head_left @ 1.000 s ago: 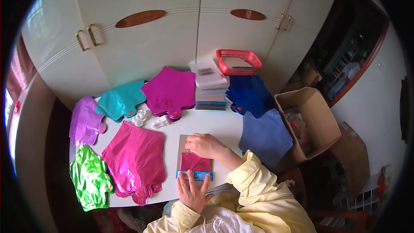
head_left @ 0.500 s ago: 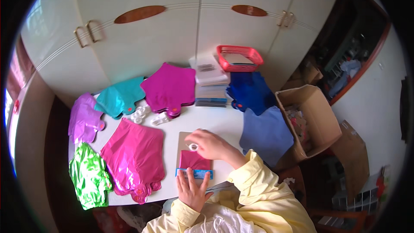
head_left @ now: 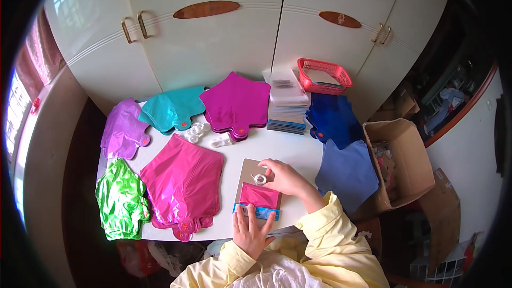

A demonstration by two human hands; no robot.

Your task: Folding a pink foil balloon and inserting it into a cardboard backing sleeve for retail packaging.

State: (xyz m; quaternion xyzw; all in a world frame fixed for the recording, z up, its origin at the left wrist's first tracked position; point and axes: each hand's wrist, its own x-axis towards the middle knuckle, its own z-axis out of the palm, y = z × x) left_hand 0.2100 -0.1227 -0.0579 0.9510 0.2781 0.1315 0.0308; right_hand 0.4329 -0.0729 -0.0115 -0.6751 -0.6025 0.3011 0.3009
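A small card or flat packet with a grey-brown upper part (head_left: 247,172) and a blue printed strip (head_left: 260,212) lies at the table's front. On it is a folded pink foil balloon (head_left: 260,196), with a white coil of ribbon (head_left: 260,180) just above. My left hand (head_left: 252,232) is open, fingers spread and pressing on the blue strip. My right hand (head_left: 288,180) curves beside the coil, its finger and thumb apart and nothing clearly held. Left of the card lies a pile of flat pink foil balloons (head_left: 186,184).
Around the white table (head_left: 298,152) lie purple (head_left: 122,130), teal (head_left: 173,108), magenta (head_left: 236,101), green (head_left: 120,200), dark blue (head_left: 335,120) and light blue (head_left: 348,173) foil balloons. White ribbon coils (head_left: 196,130), stacked packets (head_left: 288,101), a red basket (head_left: 325,74) and a cardboard box (head_left: 400,165) are nearby.
My right hand has drawn back to the right from over the ribbon coil, and its fingers have parted. My left hand stays on the blue strip. The whole view has shifted.
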